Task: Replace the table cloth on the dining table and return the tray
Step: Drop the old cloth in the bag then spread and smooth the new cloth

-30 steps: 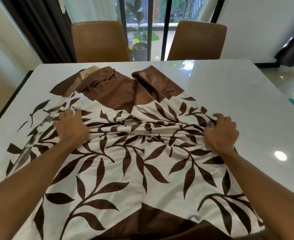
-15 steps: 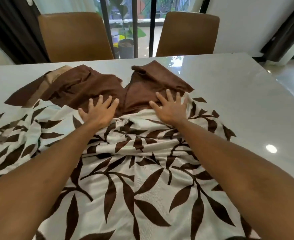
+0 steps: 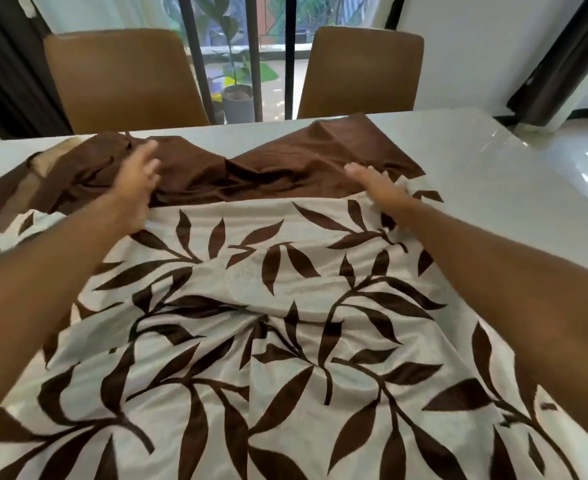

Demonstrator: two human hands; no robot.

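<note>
1. Head view, centre and bottom of the frame: a cream tablecloth printed with dark brown leaves [image 3: 285,341] lies rumpled over a glossy white dining table [image 3: 510,188]. The table's bare top shows at right and along the far edge.
2. Across the upper middle, the cloth's plain dark brown border [image 3: 285,168] is bunched in folds.
3. Left of centre, the left hand [image 3: 135,188] rests on that brown border with its fingers spread and not closed round anything. It is blurred.
4. Right of centre, the right hand [image 3: 377,183] lies flat where cream meets brown, fingers straight and pressing down, with a little cream cloth puckered just beside it.
5. Top of the frame: a tan padded chair [image 3: 123,77] stands at upper left and a second tan padded chair [image 3: 361,67] at upper right. Between them a potted green plant in a grey pot [image 3: 237,98] shows behind dark window bars [image 3: 287,57].
</note>
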